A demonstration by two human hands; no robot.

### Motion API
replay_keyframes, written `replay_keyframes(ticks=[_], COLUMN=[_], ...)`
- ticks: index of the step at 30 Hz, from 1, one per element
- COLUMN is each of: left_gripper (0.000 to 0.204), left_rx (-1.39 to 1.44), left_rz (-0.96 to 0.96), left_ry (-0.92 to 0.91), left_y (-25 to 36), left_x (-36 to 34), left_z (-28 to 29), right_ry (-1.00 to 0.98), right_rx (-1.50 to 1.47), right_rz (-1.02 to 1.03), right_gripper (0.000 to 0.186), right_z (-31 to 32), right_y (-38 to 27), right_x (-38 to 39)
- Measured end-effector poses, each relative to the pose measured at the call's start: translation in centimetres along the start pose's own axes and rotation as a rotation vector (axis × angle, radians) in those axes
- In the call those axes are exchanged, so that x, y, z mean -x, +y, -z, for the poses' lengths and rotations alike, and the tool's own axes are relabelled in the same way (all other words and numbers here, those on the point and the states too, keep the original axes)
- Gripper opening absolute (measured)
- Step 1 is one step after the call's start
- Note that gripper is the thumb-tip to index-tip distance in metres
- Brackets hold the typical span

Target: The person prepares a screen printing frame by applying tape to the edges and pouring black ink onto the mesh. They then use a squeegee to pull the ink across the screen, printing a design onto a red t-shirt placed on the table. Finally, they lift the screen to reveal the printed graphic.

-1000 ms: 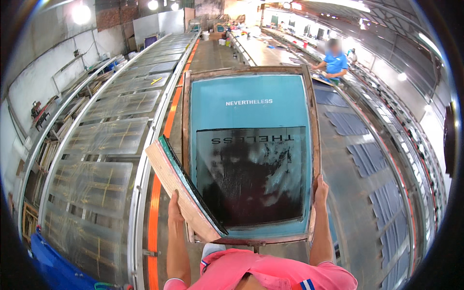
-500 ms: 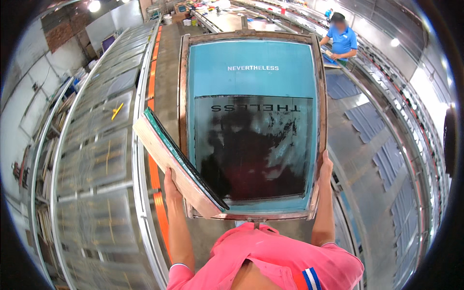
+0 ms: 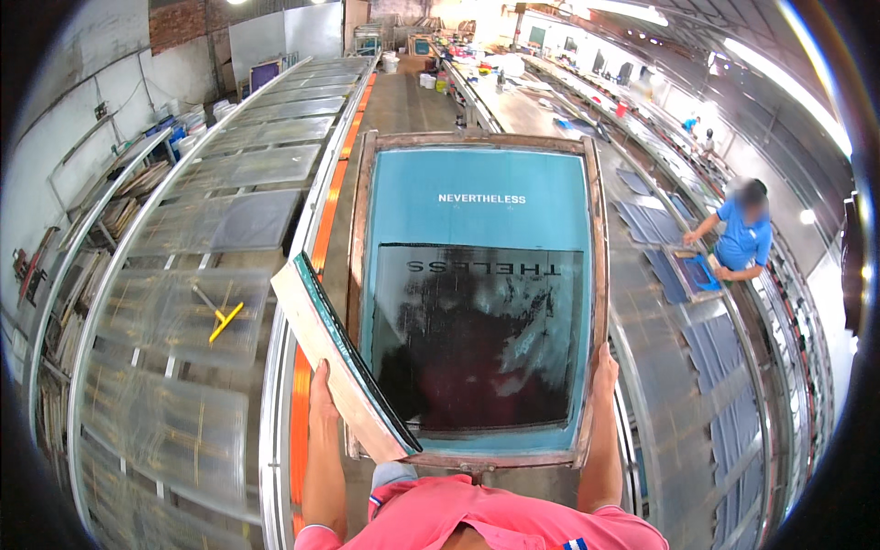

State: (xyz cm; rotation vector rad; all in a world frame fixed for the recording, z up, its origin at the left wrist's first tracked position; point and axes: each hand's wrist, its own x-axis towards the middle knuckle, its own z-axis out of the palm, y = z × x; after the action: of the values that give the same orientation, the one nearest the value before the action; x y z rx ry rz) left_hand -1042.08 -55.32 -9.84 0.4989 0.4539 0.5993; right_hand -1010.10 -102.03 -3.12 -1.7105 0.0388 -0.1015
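In front of my body I carry a screen printing frame, brown wood around teal mesh, with white lettering near its far end and a dark, wet-looking rectangle below. My right hand is closed round its right edge near the lower corner. Across the lower left corner of the frame lies a long wooden squeegee, tilted, its dark green-edged blade toward the mesh. My left hand grips it, thumb on the wood; the other fingers are hidden, so I cannot tell whether they also hold the frame.
A long table of clear-covered panels runs along my left, with a yellow-bladed tool lying on it. On my right stretches another table with dark blue fabric pieces. A co-worker in blue handles a small frame there.
The view has tilted up, so the frame and squeegee sit lower in the picture. The co-worker now shows closer, with arms apart over the small frame. My hands keep their holds.
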Motion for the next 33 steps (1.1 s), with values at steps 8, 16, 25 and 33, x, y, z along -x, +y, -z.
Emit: replay_keyframes(ticks=[8,16,25,33], left_gripper=[0.059,0.048,0.042,0.046], left_rx=[-0.017,-0.112,-0.106,-0.078], left_rz=[0.074,0.178,0.128,0.072], left_ry=[-0.036,-0.206,-0.033,0.001], left_y=[5.0,7.3,10.1,11.3], left_x=[-23.5,-50.4,-73.0,-92.8], left_z=[-8.7,-18.9,-23.1,-24.1], right_ry=[0.118,0.2,0.131,0.048], right_rx=[-0.01,-0.302,-0.1,-0.023], right_rz=[-0.056,-0.144,-0.07,-0.089], right_gripper=[0.049,0.046,0.049,0.046], right_z=[-12.0,-27.0,-45.1,-61.2], right_y=[-1.6,-1.2,-5.4,-6.5], right_x=[-13.2,-28.4,-51.6,-65.8])
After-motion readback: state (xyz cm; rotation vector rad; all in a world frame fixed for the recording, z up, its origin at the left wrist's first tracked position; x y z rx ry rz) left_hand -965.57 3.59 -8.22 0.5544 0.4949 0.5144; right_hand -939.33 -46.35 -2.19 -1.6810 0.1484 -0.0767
